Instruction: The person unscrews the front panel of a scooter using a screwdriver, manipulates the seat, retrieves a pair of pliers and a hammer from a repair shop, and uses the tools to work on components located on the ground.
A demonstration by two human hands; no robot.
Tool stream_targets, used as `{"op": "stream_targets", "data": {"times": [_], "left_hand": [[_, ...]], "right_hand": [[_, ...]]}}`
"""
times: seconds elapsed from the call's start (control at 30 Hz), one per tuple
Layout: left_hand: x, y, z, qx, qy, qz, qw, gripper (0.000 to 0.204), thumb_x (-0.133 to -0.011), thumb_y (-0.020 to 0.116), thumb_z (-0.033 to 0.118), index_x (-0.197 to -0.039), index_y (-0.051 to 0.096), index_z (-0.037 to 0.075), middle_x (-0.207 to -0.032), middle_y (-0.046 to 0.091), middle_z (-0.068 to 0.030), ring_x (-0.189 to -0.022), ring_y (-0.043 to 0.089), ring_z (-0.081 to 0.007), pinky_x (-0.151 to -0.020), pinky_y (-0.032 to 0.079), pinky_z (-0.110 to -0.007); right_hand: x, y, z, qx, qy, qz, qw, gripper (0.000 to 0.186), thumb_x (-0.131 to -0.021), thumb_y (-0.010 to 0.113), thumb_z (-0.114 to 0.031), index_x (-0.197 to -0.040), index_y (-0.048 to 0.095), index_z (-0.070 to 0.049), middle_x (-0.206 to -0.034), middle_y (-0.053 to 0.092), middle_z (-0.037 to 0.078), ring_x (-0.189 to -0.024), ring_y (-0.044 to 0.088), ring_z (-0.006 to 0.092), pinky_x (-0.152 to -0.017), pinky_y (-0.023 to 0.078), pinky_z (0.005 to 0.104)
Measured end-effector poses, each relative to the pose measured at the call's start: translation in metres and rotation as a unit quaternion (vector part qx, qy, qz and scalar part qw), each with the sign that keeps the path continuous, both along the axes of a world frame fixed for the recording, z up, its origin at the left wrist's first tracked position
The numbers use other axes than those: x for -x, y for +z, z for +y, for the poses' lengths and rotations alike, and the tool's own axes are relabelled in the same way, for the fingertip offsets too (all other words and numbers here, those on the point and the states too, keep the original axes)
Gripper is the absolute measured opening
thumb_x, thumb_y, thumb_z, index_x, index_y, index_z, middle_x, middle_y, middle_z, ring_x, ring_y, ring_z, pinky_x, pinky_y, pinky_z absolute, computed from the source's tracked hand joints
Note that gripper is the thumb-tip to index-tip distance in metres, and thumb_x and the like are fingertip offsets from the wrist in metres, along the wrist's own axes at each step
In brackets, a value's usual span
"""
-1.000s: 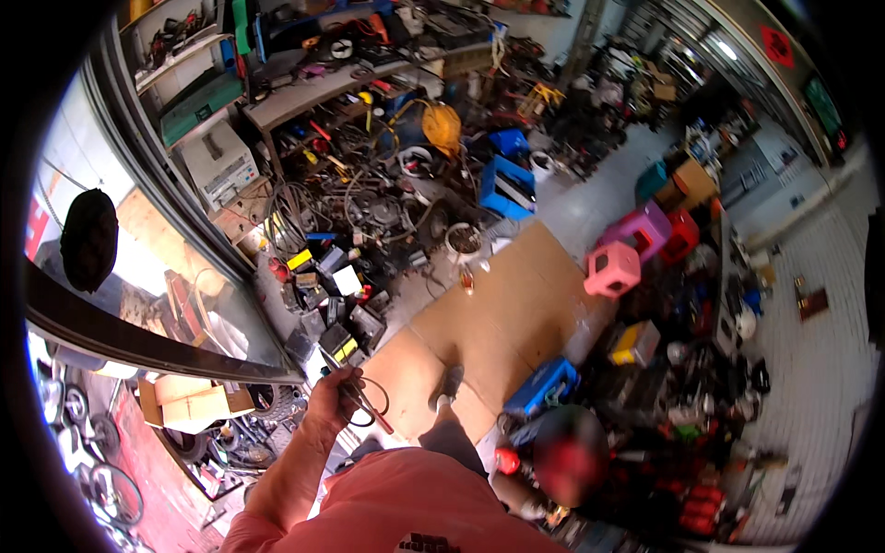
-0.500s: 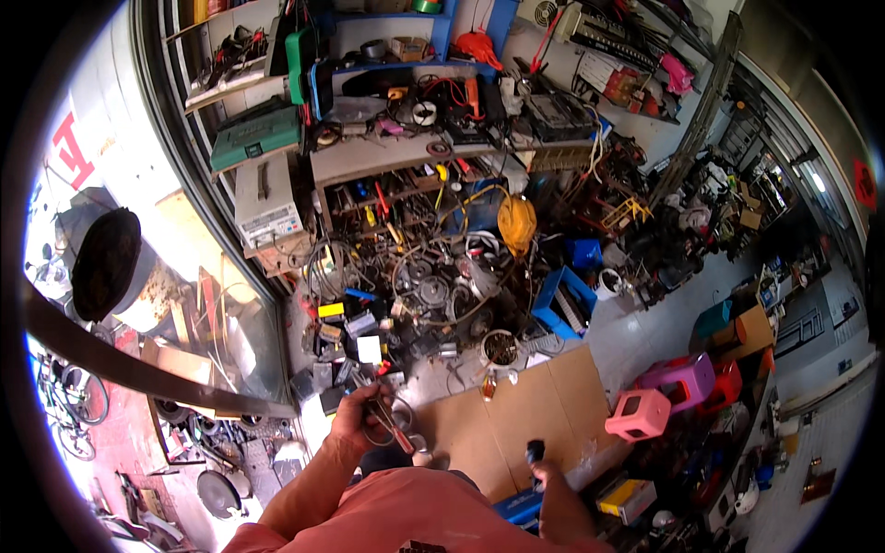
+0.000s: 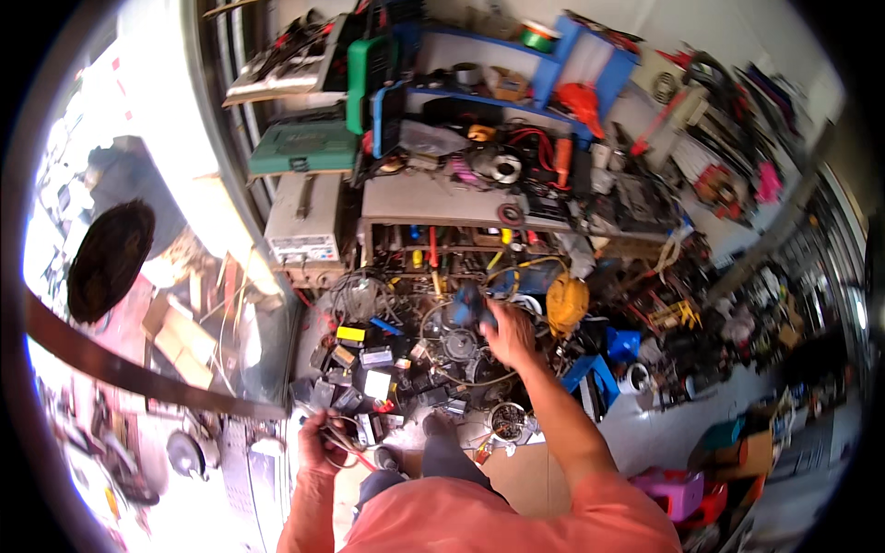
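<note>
My left hand (image 3: 316, 444), low at the left, grips a looped dark cable with red-handled leads or tool ends (image 3: 358, 456); their exact kind is unclear. My right hand (image 3: 507, 334) is raised in the middle, gripping a blurred blue and black object (image 3: 470, 304) that looks like a cordless power tool, above a heap of metal parts and hoses (image 3: 459, 355). Near it are a yellow case or bag (image 3: 567, 304) and a blue crate (image 3: 590, 387). Below my left hand's level, small boxy batteries and parts (image 3: 376, 385) lie on the floor.
A cluttered workbench (image 3: 433, 205) with blue shelving (image 3: 553, 55) stands ahead. Green toolboxes (image 3: 295, 149) and a grey boxed machine (image 3: 295, 235) sit at the left beside a glass doorway. Cardboard (image 3: 551, 475) lies underfoot; plastic stools (image 3: 678, 493) are at the lower right.
My view has swung toward the workbench. My right hand, holding the blue and black object, has risen and reached forward toward the bench. My left hand still grips the cable.
</note>
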State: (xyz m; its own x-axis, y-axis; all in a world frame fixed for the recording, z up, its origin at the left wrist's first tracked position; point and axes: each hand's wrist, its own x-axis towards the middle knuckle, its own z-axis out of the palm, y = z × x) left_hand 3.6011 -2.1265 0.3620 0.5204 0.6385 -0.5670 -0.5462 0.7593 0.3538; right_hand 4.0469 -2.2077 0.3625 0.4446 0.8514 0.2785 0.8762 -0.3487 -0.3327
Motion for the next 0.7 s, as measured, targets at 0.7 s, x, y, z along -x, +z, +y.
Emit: {"op": "stream_targets", "data": {"times": [0.7], "left_hand": [[-0.014,0.043,-0.126,0.029,0.426,0.145,0.893,0.024,-0.098,0.063,0.023,-0.100,0.070,0.001,-0.075,0.072,-0.0115,-0.046,0.055,-0.0135,-0.039,0.042,-0.024]], "right_hand": [[-0.199,-0.046,0.343,-0.155,0.061,0.154,0.974,0.064,-0.089,0.074,-0.011,-0.147,0.049,-0.010,-0.142,0.055,0.026,-0.134,0.051,0.0428,-0.110,0.043,0.0477]]}}
